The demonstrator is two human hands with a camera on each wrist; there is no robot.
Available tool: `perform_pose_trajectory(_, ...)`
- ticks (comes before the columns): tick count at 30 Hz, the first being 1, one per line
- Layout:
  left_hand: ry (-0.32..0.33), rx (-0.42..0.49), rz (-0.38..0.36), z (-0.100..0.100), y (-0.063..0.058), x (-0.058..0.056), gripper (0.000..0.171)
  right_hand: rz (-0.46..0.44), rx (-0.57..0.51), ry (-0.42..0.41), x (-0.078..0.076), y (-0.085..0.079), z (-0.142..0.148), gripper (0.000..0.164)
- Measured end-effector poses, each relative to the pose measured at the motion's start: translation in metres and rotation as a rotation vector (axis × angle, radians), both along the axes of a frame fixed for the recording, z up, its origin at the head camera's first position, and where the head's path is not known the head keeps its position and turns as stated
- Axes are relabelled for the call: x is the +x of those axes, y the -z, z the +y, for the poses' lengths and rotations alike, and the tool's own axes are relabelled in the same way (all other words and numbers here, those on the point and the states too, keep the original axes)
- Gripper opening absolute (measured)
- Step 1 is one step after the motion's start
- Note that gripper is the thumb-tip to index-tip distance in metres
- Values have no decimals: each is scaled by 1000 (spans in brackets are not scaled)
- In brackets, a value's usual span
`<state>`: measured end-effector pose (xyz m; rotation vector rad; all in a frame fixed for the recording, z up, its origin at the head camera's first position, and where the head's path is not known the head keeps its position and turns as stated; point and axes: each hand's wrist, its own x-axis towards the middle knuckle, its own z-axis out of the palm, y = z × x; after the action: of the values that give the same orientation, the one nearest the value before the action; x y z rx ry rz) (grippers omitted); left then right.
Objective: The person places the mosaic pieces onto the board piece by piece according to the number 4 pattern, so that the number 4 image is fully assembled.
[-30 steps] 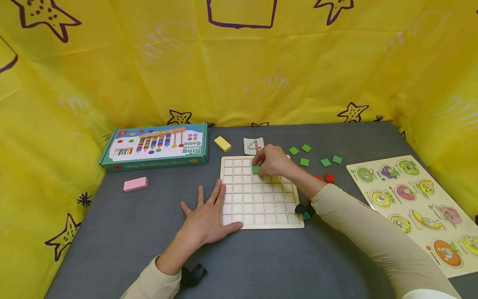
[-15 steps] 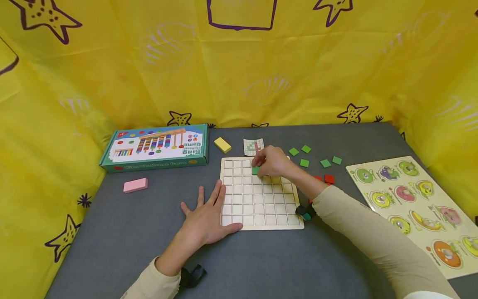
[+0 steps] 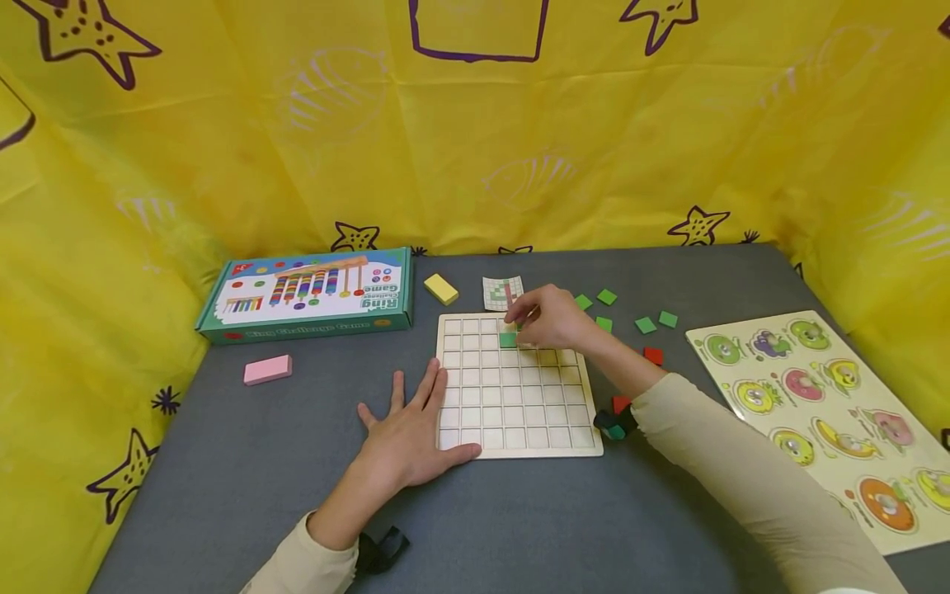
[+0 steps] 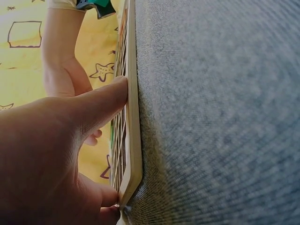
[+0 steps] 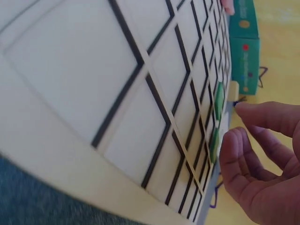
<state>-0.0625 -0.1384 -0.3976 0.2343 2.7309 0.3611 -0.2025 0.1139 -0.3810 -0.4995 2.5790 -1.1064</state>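
Observation:
A pale wooden grid board [image 3: 512, 398] lies flat in front of me. My left hand [image 3: 406, 441] rests with spread fingers along its left edge, the thumb [image 4: 105, 99] on the near rim. Over the board's far part is my right hand [image 3: 555, 320], its thumb and fingers parted with nothing between them. Just left of those fingertips, a green square tile [image 3: 508, 339] lies in a cell. The right wrist view shows a second green tile [image 5: 214, 144] beside the first one [image 5: 219, 101]; in the head view the right fingers mostly cover it.
A pattern card [image 3: 496, 294] lies behind the board. Several loose green tiles [image 3: 646, 325] and red tiles [image 3: 653, 356] are to its right. Farther right is a fruit puzzle board [image 3: 801, 384]. A game box [image 3: 312, 297], yellow block [image 3: 441, 289] and pink block [image 3: 268, 370] lie left.
My right fingers have let go of the green tile and drawn slightly right, leaving it in its cell. The left hand has stayed in place.

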Motion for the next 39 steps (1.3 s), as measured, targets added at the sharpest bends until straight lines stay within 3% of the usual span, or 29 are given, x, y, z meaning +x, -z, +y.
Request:
perform_pose_trajectory(20,-9,2,-10,-1,1,0,118,-67,-87,131,3,-17,54,31)
perform_pose_trajectory(30,-13,8,-16,-1,0,0,118,-89,-159,198,6,-17,88,32)
perform_pose_trajectory(39,-11,14,-19,0,0,0,118,-54,-91,254,11,-14,120,34)
